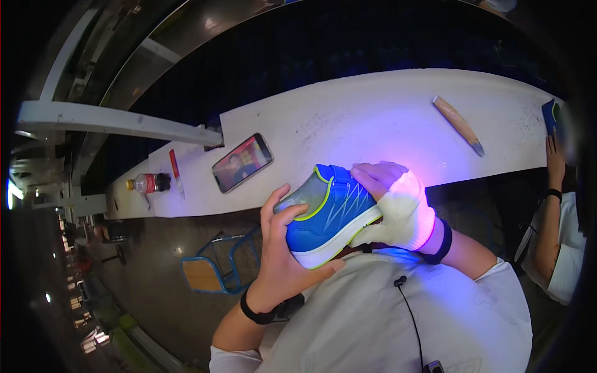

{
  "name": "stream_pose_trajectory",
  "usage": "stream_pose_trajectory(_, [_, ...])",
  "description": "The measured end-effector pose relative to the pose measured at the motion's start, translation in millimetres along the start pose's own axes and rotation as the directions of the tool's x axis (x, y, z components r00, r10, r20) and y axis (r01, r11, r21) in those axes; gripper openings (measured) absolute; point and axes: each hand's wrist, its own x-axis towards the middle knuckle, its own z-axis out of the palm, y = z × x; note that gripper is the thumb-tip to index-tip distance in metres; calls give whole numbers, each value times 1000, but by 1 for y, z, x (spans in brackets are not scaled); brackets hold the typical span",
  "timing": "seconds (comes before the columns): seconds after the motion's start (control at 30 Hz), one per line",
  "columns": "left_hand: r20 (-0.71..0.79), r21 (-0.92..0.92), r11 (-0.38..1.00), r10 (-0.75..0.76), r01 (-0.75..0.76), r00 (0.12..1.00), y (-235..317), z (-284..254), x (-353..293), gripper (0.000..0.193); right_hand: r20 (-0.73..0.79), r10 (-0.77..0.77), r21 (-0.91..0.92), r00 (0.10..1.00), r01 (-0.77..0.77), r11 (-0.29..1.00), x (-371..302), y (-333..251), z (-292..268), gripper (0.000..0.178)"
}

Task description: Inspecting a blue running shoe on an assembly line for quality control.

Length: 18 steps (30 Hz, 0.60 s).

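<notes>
A blue shoe [333,214] with a white sole and lime-green trim is held up in front of my body, its heel toward the left. My bare left hand [280,239] wraps round the heel, thumb at the sole and fingers at the collar. On the toe end is my right hand [398,205], in a whitish fingerless glove, its fingers over the upper. A grey shoe last or filling [306,198] shows in the shoe's opening. Violet light falls on the right hand and the table beyond it.
On the white table [360,118] lie a phone [242,163], a wooden-handled tool [458,125], a red-handled knife [176,171] and a bottle [148,183]. A co-worker's hand [553,155] touches another blue shoe [550,116] at right. A blue-framed chair [214,267] stands lower left.
</notes>
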Motion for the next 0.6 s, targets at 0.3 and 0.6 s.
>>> stream_pose_trajectory(0.3, [-62,-150,988,-32,23,998,-2,2,9,80,25,-108,-9,994,109,994,9,9,-11,100])
stream_pose_trajectory(0.6, [12,-275,961,-22,24,1000,21,9,10,57,51,131,50,990,-134,990,-22,17,-11,102])
